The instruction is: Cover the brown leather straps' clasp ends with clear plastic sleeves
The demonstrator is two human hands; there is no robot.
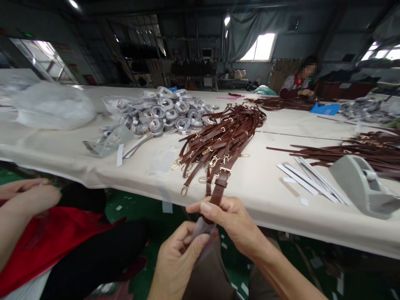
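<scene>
Two hands are working one brown strap at the near edge of the surface.

The right hand (231,218) is pinching the brown strap (220,187) just below its gold buckle, its grip clamped on the leather, while the left hand (181,254) is closing thumb and fingers on a bit of clear wrap (200,229) at the strap's lower end. The strap is trailing up onto the cloth-covered surface (268,183), touching the pile of straps (225,133). A grey tape dispenser (359,183) is sitting well to the right.

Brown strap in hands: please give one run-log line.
right hand: pinches brown strap | left hand: holds clear wrap at strap end | strap pile: on table
</scene>
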